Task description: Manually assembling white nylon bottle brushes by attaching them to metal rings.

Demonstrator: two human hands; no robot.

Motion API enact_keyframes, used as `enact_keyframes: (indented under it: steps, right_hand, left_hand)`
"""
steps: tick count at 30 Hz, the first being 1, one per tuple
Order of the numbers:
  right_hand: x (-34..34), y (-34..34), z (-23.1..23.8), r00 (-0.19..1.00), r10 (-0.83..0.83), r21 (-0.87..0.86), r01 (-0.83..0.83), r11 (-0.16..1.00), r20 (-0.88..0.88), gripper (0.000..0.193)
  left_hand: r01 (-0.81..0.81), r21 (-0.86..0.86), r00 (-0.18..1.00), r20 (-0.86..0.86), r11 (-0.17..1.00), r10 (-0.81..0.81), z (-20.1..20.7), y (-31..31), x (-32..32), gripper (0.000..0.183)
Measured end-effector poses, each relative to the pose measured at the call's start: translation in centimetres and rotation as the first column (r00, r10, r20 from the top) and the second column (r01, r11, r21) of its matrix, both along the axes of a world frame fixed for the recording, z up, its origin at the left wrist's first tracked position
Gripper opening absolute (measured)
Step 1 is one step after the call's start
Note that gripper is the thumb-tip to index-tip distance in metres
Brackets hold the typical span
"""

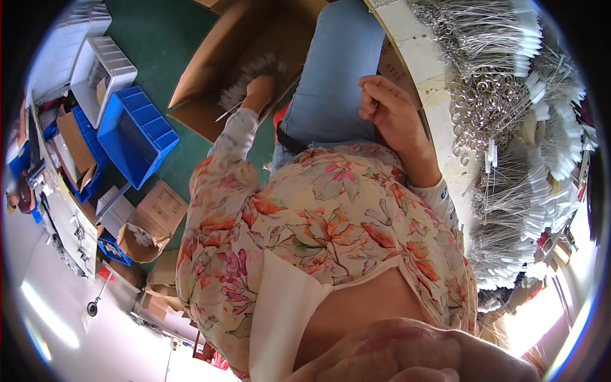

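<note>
My left hand [259,89] reaches down into a cardboard box [200,79] at the upper left. It is closed on a bunch of thin brushes with pale grey bristles [248,75], though its fingers are largely hidden. One thin white stick [229,113] pokes out below the wrist. My right hand [391,108] is raised over my thigh, close to the worktable's edge [423,70]. Its fingers are loosely bent and apart, and nothing shows between them.
At right, the worktable carries heaps of wire-stemmed brushes [509,197] and a pile of metal rings [480,105]. Left on the green floor [159,38] stand a blue crate [143,130], a grey crate [118,57] and a small carton [159,213].
</note>
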State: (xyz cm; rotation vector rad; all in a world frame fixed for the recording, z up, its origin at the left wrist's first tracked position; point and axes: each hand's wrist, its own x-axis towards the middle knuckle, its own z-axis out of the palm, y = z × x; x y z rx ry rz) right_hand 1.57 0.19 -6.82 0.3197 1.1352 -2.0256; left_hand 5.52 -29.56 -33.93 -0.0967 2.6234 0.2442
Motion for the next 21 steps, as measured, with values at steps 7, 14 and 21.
enact_keyframes:
  steps: [7,14,21]
  right_hand:
    - [-0.4,2.2,-0.6,0.814,0.328,0.311,-0.192,0.931,-0.479,0.031]
    - [-0.3,5.8,3.6,0.990,0.097,-0.278,-0.122,0.953,-0.103,0.020]
    - [2.9,13.2,9.6,0.762,-0.583,-0.329,0.494,0.805,-0.283,0.018]
  left_hand:
    - [0.606,0.321,0.714,-0.622,0.728,-0.320,25.9,10.1,-2.7,0.012]
    - [0.993,0.114,0.090,-0.872,-0.020,-0.482,36.3,22.3,-3.6,0.018]
    - [0.941,-0.114,-0.249,-0.872,-0.319,-0.421,39.5,30.0,-7.3,0.027]
